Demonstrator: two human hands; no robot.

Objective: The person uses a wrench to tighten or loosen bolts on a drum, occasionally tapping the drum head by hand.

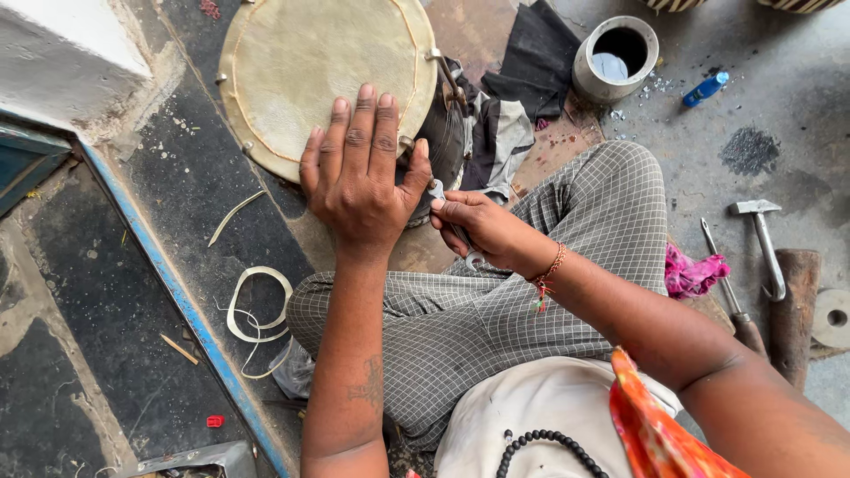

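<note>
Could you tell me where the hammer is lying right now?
In the head view, the hammer lies on the floor at far right, beside the screwdriver and pink cloth.

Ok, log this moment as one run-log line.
left hand: flat on drum | right hand: holds scissors at drum's rim | hammer: on floor, right

Soft even daylight, faint shadows, sharp focus throughout.

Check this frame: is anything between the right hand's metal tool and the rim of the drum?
Nothing visible lies between them. The right hand holds the metal tool with its tip at the drum rim, beside the thumb of the left hand, which lies flat on the skin. The contact point itself is hidden.
</note>
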